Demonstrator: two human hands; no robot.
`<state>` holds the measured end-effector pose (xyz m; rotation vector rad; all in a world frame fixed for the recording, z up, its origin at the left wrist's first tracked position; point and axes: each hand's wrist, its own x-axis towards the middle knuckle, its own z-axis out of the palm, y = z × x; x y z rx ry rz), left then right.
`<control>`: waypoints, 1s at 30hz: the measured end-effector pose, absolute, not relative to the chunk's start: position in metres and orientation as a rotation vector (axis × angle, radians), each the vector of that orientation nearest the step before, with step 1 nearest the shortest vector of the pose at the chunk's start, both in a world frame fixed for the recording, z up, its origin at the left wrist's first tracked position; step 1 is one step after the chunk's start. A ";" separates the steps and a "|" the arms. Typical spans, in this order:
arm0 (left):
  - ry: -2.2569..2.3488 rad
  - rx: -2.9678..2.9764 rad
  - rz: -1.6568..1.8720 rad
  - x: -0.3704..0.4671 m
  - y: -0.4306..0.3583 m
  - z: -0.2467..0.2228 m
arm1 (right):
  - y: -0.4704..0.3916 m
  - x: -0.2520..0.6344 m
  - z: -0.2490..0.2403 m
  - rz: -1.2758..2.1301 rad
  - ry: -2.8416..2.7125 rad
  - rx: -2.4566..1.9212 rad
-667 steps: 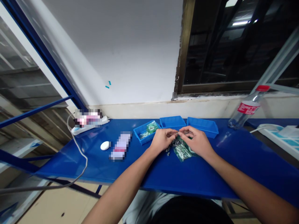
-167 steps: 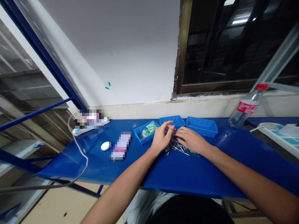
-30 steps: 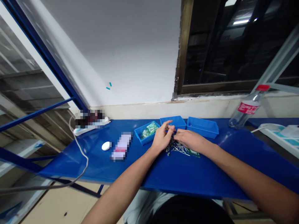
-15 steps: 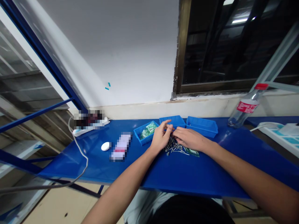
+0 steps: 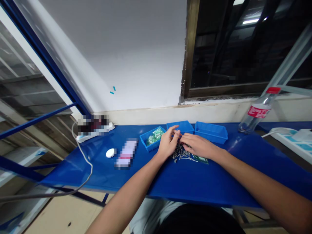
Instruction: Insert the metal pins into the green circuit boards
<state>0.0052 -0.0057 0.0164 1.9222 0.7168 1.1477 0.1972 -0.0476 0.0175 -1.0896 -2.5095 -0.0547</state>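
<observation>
My left hand (image 5: 170,142) and my right hand (image 5: 197,143) meet over a heap of small metal screws or pins (image 5: 183,154) on the blue table. The left fingers are bent in a pinch, and what is between them is too small to make out. My right fingers are curled together close beside the left fingertips, their tips hidden. A flat green-and-clear packet (image 5: 201,159) lies under the right wrist. Left of my hands, a blue bin (image 5: 148,149) holds green-and-clear packets (image 5: 155,136). Behind the hands stand a second blue bin (image 5: 180,124) and a third blue bin (image 5: 211,132).
A clear bottle with a red cap (image 5: 256,112) stands at the back right near a power strip (image 5: 296,143). To the left lie a white oval object (image 5: 110,153), a blurred-out flat item (image 5: 126,153) and another power strip (image 5: 96,132) with a cable (image 5: 89,162) over the edge.
Almost nothing differs. Both hands stay over the heap of metal pieces, with only a very slight shift of the whole view.
</observation>
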 end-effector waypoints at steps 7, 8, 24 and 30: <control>0.773 1.994 1.074 0.004 -0.009 0.020 | -0.061 0.202 0.018 0.068 -2.043 -1.079; 0.746 1.987 1.025 0.005 -0.009 0.019 | -0.062 0.201 0.018 0.058 -2.000 -1.066; 0.548 1.689 1.007 0.010 0.003 0.002 | -0.063 0.196 0.015 0.282 -1.680 -1.216; 0.562 1.941 0.934 0.008 0.003 -0.001 | -0.055 0.200 0.005 0.699 -1.625 -1.182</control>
